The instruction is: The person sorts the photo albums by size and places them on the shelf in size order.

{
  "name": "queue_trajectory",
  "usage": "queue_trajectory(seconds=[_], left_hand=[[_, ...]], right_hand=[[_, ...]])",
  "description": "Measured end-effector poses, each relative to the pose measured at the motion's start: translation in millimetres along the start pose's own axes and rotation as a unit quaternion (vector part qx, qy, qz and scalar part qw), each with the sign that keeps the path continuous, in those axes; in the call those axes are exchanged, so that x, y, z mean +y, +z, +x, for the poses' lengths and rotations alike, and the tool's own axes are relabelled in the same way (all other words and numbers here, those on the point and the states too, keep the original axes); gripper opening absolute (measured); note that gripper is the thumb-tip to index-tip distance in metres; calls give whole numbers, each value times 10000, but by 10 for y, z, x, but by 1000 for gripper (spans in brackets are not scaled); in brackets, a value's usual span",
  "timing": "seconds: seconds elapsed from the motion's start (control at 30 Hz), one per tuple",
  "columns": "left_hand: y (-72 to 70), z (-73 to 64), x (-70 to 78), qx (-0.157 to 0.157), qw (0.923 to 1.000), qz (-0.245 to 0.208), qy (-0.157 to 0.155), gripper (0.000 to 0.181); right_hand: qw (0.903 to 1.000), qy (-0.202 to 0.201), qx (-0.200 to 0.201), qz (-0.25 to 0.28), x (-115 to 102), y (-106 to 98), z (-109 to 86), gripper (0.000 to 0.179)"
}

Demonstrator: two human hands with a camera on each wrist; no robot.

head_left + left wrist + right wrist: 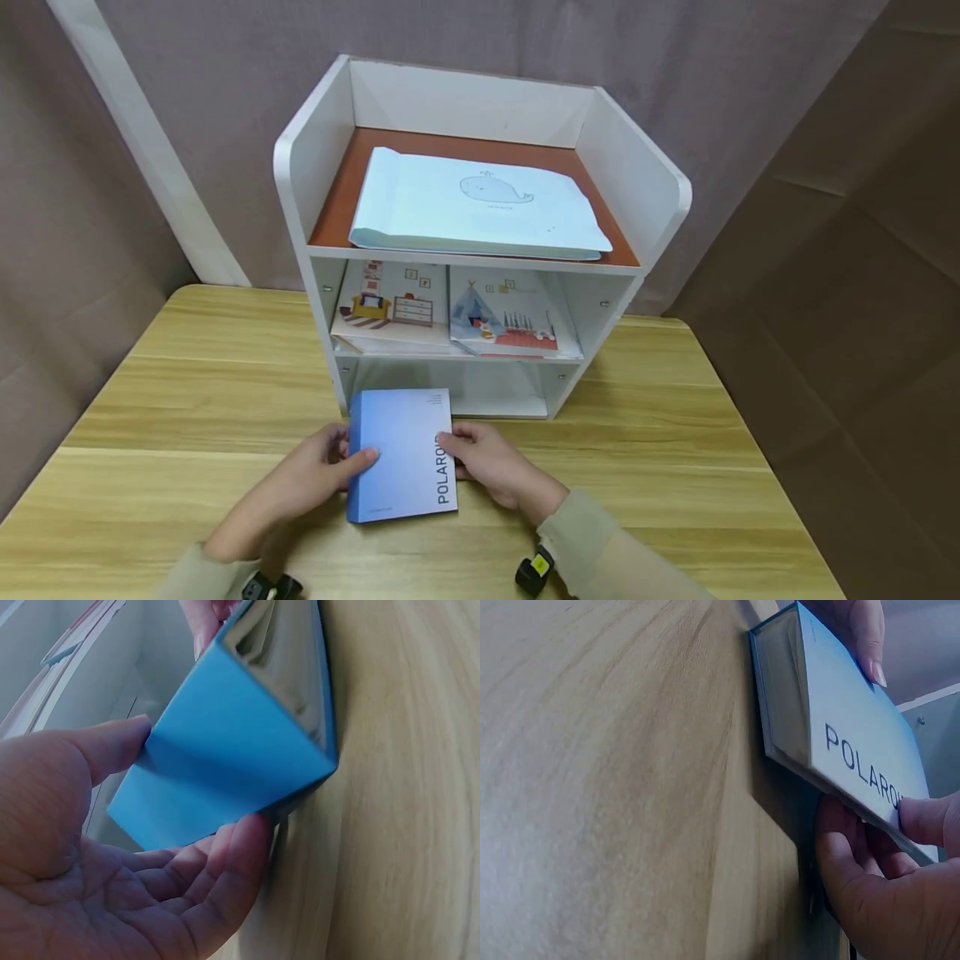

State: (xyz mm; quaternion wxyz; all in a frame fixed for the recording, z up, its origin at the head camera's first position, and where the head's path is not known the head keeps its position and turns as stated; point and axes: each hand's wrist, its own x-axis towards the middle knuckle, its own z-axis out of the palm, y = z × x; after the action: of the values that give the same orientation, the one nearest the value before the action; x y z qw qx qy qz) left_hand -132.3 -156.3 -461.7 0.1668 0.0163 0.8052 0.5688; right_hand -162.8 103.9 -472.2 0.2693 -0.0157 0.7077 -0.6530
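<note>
A blue photo album (401, 462) marked POLAROID is held between both hands in front of the shelf's lowest level. My left hand (311, 471) grips its spine side, thumb on the cover and fingers beneath. On the opposite edge, my right hand (491, 462) pinches it with the thumb over the lettering and the fingers below. The left wrist view shows the plain blue spine (202, 750) and the page ends. In the right wrist view the album (855, 727) is tilted, with a shadow on the wood beside it.
A white shelf unit (633, 179) stands on the wooden table (660, 467). On its top lies a pale whale-print packet (480, 204). Two illustrated books (393, 308) (510, 312) lie side by side on the middle level. Curtains (675, 50) hang behind.
</note>
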Motion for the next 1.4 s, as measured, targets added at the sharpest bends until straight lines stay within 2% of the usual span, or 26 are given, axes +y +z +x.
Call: queue_trajectory(seconds=[0.2,0.37,0.47,0.67,0.83,0.93,1.03,1.23,1.4], left_hand=[[45,49,-8,148,9995,-174,207,63],[113,80,-10,291,9965,-705,343,62],[169,88,-14,331,9934,-1051,326,59],[286,97,-36,85,9799,-1961,348,58],[374,122,-44,221,9682,-2481,213,57],[382,126,-54,243,9597,-2797,107,55],[382,137,-60,349,9517,-3050,-1,53],[370,197,-103,564,9456,-3204,-60,60],[350,219,-130,712,9428,-3254,-91,63]], right_hand=[[9997,-153,172,101,5,-15,15,30],[9990,-79,381,216,-17,-42,40,32],[9980,-66,516,360,-39,-57,75,34],[9946,-82,854,580,-95,-82,147,42],[9941,0,931,562,-111,-88,171,46],[9943,12,822,672,-103,-86,184,43],[9955,37,539,784,-94,-74,175,42],[9979,243,-78,592,-106,-16,106,42],[9961,651,-531,285,-121,26,49,29]])
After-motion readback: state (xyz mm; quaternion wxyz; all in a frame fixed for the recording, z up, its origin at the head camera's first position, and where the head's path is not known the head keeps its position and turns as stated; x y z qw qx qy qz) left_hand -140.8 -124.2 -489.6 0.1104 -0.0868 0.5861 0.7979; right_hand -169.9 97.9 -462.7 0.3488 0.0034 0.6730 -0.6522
